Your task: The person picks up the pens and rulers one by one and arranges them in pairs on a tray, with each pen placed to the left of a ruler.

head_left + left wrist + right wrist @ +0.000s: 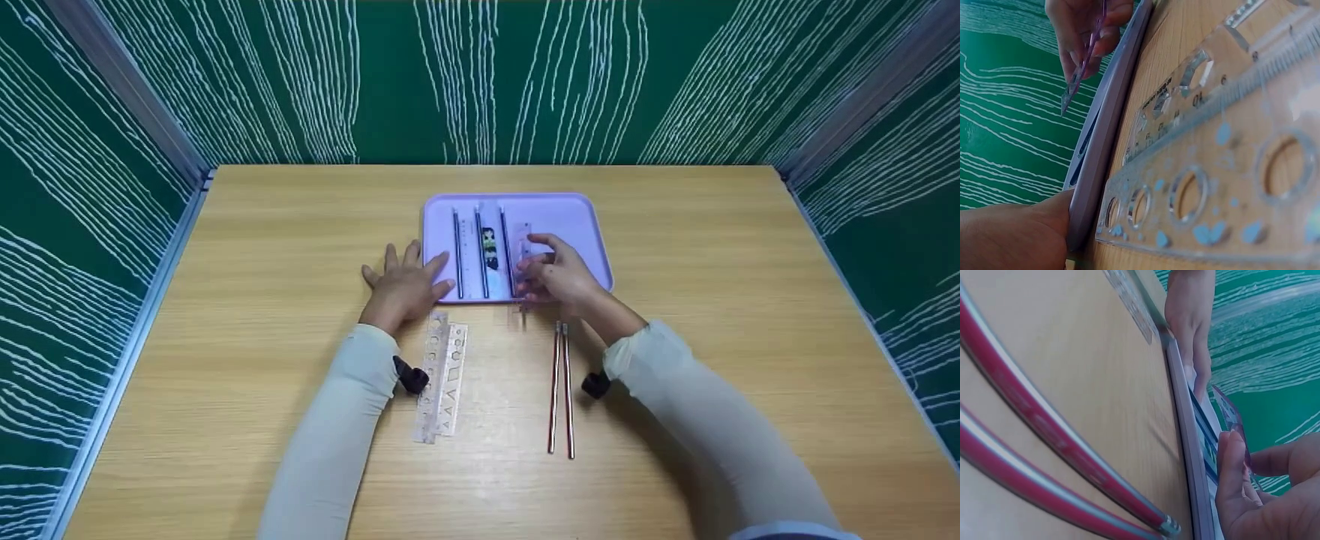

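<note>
Head view. My right hand (566, 277) pinches a purple-tinted ruler (523, 234) over the right-middle of the purple tray (581, 217). Its long axis runs near to far, roughly parallel to the three dark pencils (458, 255) in the tray. Its near end appears to project past the near rim; I judge this overhang to be the relation that matters, with any slack lying away from me. A printed ruler (490, 247) lies between the middle and right pencils. Open tray floor shows right of the hand, up to the right rim. My left hand (405, 289), farther from the held ruler, is spread wide at the tray's left edge, grasping nothing. On the table (300, 225), two clear stencil rulers (452, 382) lie near my left wrist, two red pencils (568, 397) near my right.

Left wrist view. The stencil rulers fill the foreground, outside the tray wall. Beyond, the purple-tinted ruler is seen nearly edge-on in the right hand, raised and tilted. Only part of the left hand shows, against the tray's edge.

Right wrist view. Thumb and fingers close on the ruler just above the rim; whether its hidden end touches the tray, I cannot tell. The red pencils lie outside the wall.
</note>
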The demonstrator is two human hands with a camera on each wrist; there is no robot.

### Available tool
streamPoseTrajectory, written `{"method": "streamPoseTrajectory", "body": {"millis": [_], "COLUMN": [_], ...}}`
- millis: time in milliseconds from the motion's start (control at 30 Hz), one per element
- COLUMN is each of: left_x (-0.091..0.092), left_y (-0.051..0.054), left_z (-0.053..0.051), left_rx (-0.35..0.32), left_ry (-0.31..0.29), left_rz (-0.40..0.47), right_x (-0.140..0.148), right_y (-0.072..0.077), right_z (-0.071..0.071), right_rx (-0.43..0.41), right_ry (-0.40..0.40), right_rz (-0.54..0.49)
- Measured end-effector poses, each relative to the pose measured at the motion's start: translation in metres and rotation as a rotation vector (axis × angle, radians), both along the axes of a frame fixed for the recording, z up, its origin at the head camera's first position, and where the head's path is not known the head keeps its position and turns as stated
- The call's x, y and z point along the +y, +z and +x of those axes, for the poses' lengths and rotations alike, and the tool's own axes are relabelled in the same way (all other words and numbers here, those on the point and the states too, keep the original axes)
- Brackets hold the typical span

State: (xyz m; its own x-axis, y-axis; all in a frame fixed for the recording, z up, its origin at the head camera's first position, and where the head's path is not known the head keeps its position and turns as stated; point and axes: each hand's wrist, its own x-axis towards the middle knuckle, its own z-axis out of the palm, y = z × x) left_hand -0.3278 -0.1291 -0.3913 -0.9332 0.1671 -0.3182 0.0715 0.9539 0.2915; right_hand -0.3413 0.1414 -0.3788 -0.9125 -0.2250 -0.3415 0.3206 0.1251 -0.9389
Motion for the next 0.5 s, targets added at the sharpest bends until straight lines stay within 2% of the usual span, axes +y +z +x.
{"method": "streamPoseTrajectory", "body": {"millis": [300, 500], "left_x": [0.000, 0.000], "left_y": [0.001, 0.001], "left_z": [0.000, -0.001], "left_rx": [0.011, 0.017], "left_ry": [-0.007, 0.000], "left_rz": [0.000, 0.002], "right_x": [0.002, 0.001], "right_y": [-0.004, -0.008], "right_z": [-0.019, -0.028], "right_rx": [0.018, 0.021], "right_ry": [-0.033, -0.052], "right_rz": [0.088, 0.093]}}
